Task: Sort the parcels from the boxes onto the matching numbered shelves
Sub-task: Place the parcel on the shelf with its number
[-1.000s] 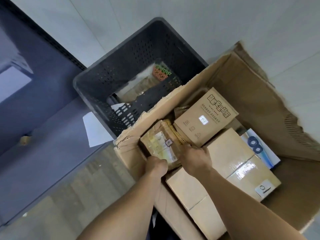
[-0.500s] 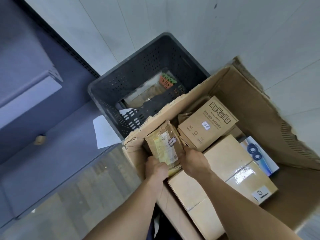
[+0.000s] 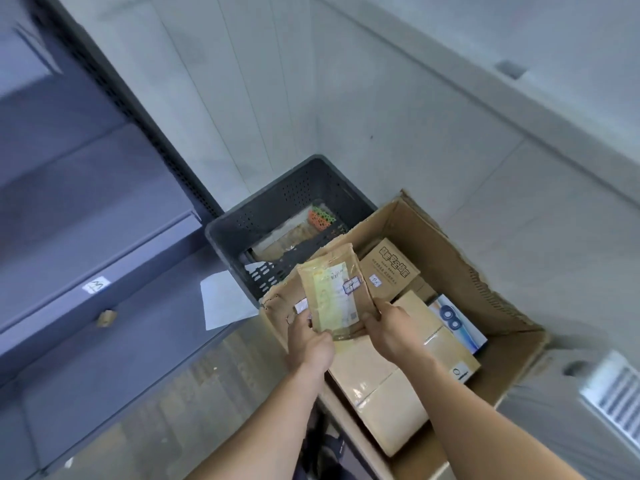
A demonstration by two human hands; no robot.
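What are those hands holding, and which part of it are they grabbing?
A flat brown parcel, held over the cardboard box. The left hand grips its bottom left corner, and the right hand grips its bottom right edge.
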